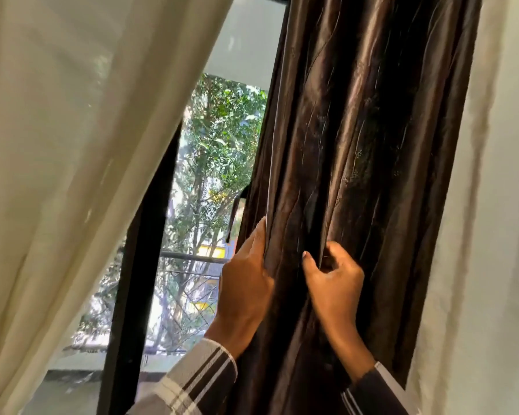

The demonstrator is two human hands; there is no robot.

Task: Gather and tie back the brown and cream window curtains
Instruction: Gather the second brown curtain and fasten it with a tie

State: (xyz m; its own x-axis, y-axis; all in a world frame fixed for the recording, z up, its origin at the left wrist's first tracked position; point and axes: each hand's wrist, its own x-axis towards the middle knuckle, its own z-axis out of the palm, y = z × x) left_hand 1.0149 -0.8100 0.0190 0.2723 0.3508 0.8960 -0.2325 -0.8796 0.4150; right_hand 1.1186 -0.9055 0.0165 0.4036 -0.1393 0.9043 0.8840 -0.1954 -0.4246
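Observation:
A glossy brown curtain (363,139) hangs in bunched folds right of the window opening. My left hand (246,283) wraps around its left edge, fingers hidden behind the cloth. My right hand (333,283) pinches a fold near the middle of the same curtain. A cream curtain (72,163) hangs at the left, slanting across the window. Another cream panel (480,235) hangs at the right, behind the brown one. A thin dark strap (233,218) dangles beside the brown curtain's left edge.
A black window frame post (144,280) runs between the cream curtain and my left hand. Through the glass I see trees (219,139), a railing (192,257) and a ledge. Striped sleeves cover both forearms at the bottom.

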